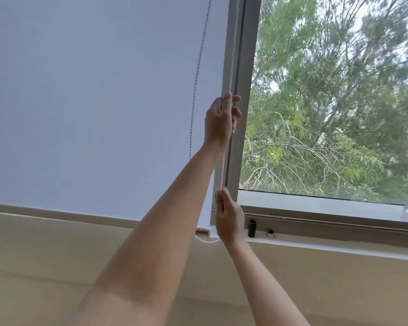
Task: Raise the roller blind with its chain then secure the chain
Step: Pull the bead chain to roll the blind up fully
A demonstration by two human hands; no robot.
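Observation:
A pale grey roller blind (92, 102) covers the left window pane, its bottom bar (201, 231) down near the sill. A white bead chain (232, 55) hangs along the grey window frame at the blind's right edge. My left hand (223, 116) is raised and closed around the chain high up. Lower down, my right hand (229, 217) pinches the same strand just above the sill. The chain's bottom loop (206, 240) curves out below the blind's corner. A second strand (196, 78) shows as a dark line against the blind fabric.
The grey window frame post (242, 67) stands right of the chain. The right pane is uncovered, with green trees (327, 102) outside. A small black cylinder (252, 228) stands on the white sill (327, 245). A beige wall (57, 267) runs below.

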